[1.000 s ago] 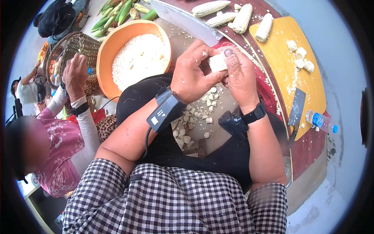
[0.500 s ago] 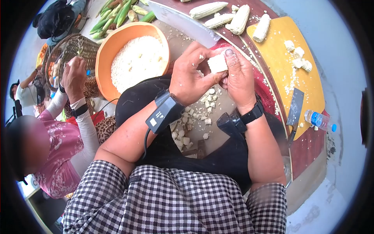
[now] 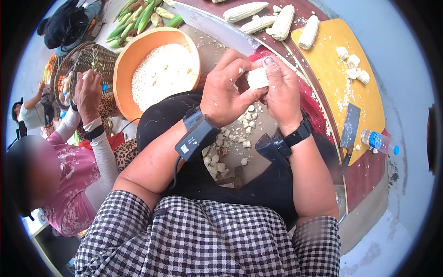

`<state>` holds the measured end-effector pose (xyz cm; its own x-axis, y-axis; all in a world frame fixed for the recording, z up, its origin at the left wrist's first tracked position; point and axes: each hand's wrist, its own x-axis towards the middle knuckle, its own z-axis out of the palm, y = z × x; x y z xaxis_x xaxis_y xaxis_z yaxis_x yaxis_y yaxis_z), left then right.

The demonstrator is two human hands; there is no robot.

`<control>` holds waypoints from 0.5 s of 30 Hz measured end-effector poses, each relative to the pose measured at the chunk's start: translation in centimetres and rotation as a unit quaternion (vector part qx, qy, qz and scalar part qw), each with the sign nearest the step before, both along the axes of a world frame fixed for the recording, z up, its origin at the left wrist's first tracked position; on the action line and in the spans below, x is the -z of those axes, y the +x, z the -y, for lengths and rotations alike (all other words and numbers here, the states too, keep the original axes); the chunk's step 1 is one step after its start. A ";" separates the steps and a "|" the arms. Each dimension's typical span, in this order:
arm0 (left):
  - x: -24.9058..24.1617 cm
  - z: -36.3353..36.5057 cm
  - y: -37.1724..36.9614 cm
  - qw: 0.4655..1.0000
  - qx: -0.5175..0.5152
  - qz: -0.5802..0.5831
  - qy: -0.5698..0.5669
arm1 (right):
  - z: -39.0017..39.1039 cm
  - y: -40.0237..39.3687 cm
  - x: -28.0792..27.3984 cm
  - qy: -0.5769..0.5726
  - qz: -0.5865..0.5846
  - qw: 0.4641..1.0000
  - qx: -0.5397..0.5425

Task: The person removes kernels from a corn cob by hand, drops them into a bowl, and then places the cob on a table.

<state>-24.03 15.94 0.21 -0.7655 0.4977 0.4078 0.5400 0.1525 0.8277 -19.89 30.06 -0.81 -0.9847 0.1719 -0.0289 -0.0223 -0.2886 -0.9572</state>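
Between my two hands is a short chunk of white corn cob point(image 3: 257, 79) with kernels on it. My left hand point(image 3: 225, 91) curls round its left side, the thumb tip at its lower edge. Closed on the right side is my right hand point(image 3: 283, 94), its thumb pressed along the chunk; its other fingers are partly hidden. Bits of kernel stick to my skin. To the left stands an orange basin point(image 3: 122, 78) holding loose white kernels point(image 3: 161, 69). Below my hands, bare cob pieces point(image 3: 214, 164) lie scattered on the ground.
On the right, a yellow cutting board point(image 3: 369, 104) carries cob chunks point(image 3: 353, 61), a cleaver point(image 3: 350, 125) and a whole cob. A water bottle point(image 3: 379, 142) lies by its edge. Peeled cobs point(image 3: 245, 12) lie farther back. At left sits another person point(image 3: 76, 173) near a wicker basket point(image 3: 98, 60).
The corn chunk has turned slightly between my fingers, and my right thumb has shifted a little. The neighbouring person's raised hand has moved slightly.
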 end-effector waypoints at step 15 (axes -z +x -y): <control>0.9 -0.1 -0.2 0.990 -0.026 0.111 0.082 | 0.0 -0.4 -1.0 -0.115 0.057 0.992 -0.001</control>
